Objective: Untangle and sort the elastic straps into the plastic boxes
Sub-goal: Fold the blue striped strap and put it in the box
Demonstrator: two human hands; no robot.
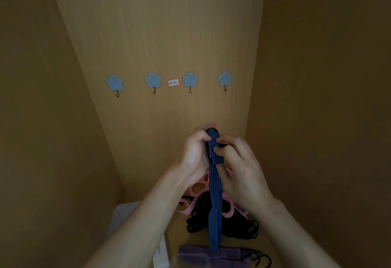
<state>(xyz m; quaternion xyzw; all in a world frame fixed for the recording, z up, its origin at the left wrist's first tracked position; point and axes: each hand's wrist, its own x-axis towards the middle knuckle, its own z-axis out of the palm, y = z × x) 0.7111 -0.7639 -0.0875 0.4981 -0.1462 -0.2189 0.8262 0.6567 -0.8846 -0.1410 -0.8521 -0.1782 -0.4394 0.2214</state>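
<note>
A blue strap with thin dark stripes hangs straight down from both my hands, its top end folded over a dark ring. My left hand grips the strap's top from the left. My right hand pinches the folded part from the right. Below lie a pink strap with round holes, a heap of black elastic cords and a purple strap. A clear plastic box stands at the lower left, partly behind my left forearm.
Wooden cabinet walls close in on the left, back and right. Several blue flower-shaped hooks run across the back panel, with a small red-bordered label between the middle two. White packaging lies at the bottom.
</note>
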